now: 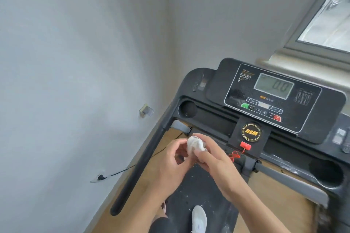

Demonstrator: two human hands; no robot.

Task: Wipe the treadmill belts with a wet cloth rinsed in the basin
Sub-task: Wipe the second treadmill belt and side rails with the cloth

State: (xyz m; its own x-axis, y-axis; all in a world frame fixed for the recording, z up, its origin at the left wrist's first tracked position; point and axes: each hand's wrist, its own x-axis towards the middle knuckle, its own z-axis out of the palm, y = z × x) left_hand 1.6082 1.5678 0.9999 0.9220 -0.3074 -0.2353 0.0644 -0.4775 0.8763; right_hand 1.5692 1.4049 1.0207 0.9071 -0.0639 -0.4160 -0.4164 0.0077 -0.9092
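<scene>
A small white cloth (195, 143) is bunched up between both hands, held in the air above the front of the treadmill. My right hand (214, 159) closes its fingers around the cloth from the right. My left hand (175, 159) pinches the cloth's left side with thumb and fingers. Below the hands lies the black treadmill belt (198, 189), speckled with white spots. The basin is not in view.
The treadmill console (272, 98) with its display reading 0.0 stands ahead, with a red safety key (245, 146) under it. A black handrail (144, 159) runs along the left. My white shoe (198, 219) stands on the belt. A power cable (121, 171) plugs into the grey wall.
</scene>
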